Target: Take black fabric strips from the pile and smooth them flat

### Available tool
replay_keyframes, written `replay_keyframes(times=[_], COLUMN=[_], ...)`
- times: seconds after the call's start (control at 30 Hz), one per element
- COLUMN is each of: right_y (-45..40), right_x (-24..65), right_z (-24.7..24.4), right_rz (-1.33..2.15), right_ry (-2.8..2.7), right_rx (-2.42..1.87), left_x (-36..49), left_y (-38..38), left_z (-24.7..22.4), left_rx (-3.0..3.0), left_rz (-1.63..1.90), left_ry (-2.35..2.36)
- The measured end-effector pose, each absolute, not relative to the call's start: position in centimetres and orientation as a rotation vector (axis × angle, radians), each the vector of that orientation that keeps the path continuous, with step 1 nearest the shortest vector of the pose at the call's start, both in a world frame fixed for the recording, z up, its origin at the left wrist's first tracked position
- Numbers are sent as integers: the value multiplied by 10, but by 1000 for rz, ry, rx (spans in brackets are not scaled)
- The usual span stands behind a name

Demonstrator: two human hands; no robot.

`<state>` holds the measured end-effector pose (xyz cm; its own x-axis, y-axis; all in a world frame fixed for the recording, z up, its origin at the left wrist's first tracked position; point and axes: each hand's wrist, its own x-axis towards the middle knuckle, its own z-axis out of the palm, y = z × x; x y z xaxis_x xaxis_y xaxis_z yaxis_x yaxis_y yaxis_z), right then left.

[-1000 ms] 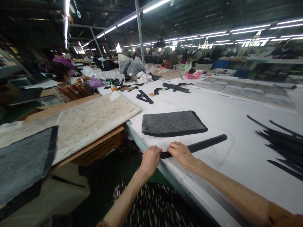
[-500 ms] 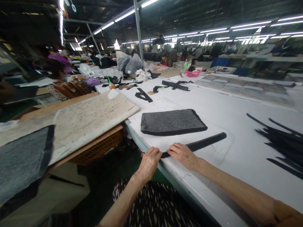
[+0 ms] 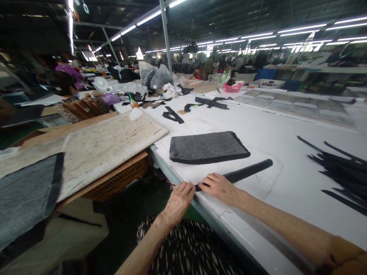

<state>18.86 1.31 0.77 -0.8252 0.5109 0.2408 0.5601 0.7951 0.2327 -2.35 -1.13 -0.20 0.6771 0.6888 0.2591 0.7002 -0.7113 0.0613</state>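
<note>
A long black fabric strip [image 3: 249,172] lies slantwise on the white table, its near end at the table's edge. My left hand [image 3: 180,198] pinches that near end just over the edge. Close by on the right, my right hand [image 3: 219,188] is closed on the same strip, fingers bent down over it. Only a short bit of strip shows between the two hands. Just beyond lies a dark grey fabric panel [image 3: 209,147] with black edging along its near and right sides; neither hand touches it.
Several loose black strips [image 3: 341,172] are piled at the right. To the left, a stained board [image 3: 114,141] carries another grey panel with black edging [image 3: 28,191]. Farther back are black scraps [image 3: 173,114], a pink basket [image 3: 233,88] and plastic bags [image 3: 160,76]. A person sits at the far left.
Both hands stay at the strip's near end. The right hand has shifted slightly left, narrowing the gap to the left hand. The whole view has moved slightly.
</note>
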Motion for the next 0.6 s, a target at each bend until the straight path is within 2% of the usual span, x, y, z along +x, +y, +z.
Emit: replay_keyframes(times=[0.33, 0.6], right_y=[13, 11], right_x=[190, 191], right_z=[8, 10], right_rz=[-492, -472], right_ry=[-2803, -2830], right_rx=[-848, -888], left_x=[-37, -37], left_y=[-18, -20], left_z=[-20, -20], left_rx=[-2711, -2510], left_rz=[-968, -1728], left_ry=[-1513, -2406])
